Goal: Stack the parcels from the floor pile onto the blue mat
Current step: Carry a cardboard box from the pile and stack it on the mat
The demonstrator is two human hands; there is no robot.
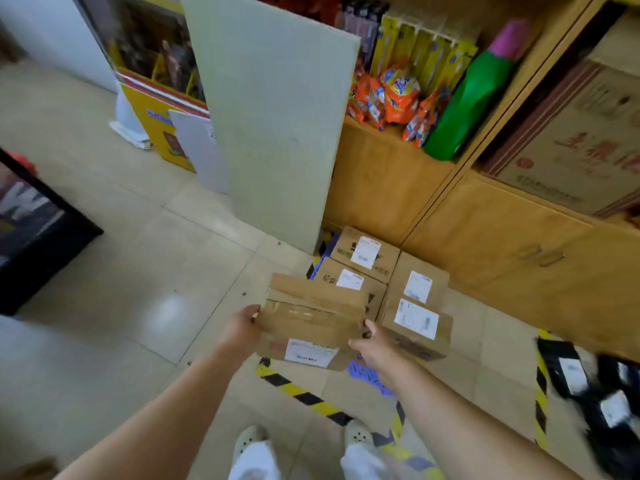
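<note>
Hands [242, 327] hold parcel [308, 323] crosswise, level.

I see a matt brown cardboard parcel [308, 320] sealed with shiny clear tape, a glossy beige tiled floor [138, 244], and a smooth light wooden cabinet [485, 244].

Both bare arms reach forward, left hand [242, 327] and right hand [374, 346] each closed in a grip.

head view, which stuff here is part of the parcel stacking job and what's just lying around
Part of the job:
taped brown cardboard parcel held by left hand and right hand
four labelled cardboard parcels already stacked
blue mat
black plastic mailer bags on the floor

Lying about:
green bottle
orange snack packets
pale upright board
</note>
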